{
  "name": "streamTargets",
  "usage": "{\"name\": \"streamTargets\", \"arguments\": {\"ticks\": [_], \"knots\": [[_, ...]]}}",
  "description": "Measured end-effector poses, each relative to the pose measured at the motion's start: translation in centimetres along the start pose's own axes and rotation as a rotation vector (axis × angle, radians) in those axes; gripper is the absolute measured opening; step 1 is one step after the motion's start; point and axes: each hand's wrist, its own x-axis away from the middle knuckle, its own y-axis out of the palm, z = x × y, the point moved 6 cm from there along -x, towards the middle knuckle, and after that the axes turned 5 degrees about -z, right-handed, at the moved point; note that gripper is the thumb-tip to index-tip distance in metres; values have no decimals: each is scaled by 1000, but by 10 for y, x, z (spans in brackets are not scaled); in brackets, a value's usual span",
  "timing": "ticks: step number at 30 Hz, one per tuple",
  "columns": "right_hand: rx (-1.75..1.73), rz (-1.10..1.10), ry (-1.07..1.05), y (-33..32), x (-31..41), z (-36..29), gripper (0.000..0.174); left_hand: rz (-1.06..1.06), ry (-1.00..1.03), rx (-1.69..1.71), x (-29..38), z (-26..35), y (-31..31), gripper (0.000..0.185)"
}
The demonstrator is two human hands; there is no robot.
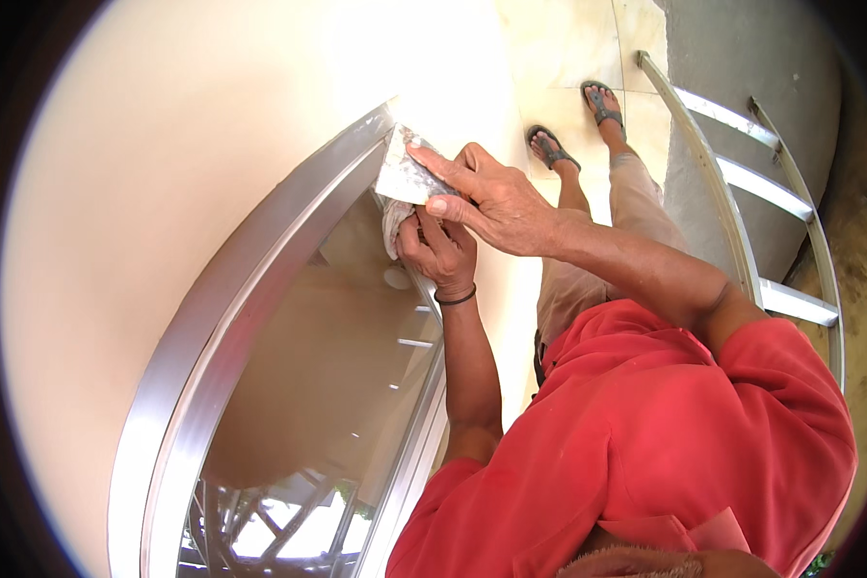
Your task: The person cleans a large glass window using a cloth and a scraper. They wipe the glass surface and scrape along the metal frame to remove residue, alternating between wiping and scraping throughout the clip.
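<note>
My right hand [509,202] grips a flat metal scraper blade [412,170], index finger stretched along its face and thumb at its lower edge. Pale smears mark the blade, and any handle is hidden by the fingers. It lies over the far corner of an aluminium window frame [220,339]; whether it touches the frame I cannot tell. Just below the blade, my left hand [441,249], with a black band at the wrist, holds a bunched whitish cloth [394,227] at the edge of the glass pane [311,347].
A smooth cream wall [123,188] surrounds the frame on the left. On the right stands an aluminium ladder [766,195], close beside my right arm. My sandalled feet [549,148] rest on pale floor tiles [571,54], with grey flooring [737,50] beyond them.
</note>
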Motion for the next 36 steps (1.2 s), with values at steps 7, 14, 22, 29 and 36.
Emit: {"name": "streamTargets", "arguments": {"ticks": [7,14,22,29,36], "knots": [[-193,157,109,17,-18,3,60,23,-51,-152,8,6,10,62],[-245,159,23,32,-29,19,58,89,26,104,-1,-1,-7,29],[-193,135,64,38,-33,21,58,137,-125,276,18,-6,-42,11],[-155,127,71,35,-42,21,62,8,-73,241,36,-15,-37,7],[-201,95,61,35,-45,22,64,41,-17,219,36,-13,-25,10]]}}
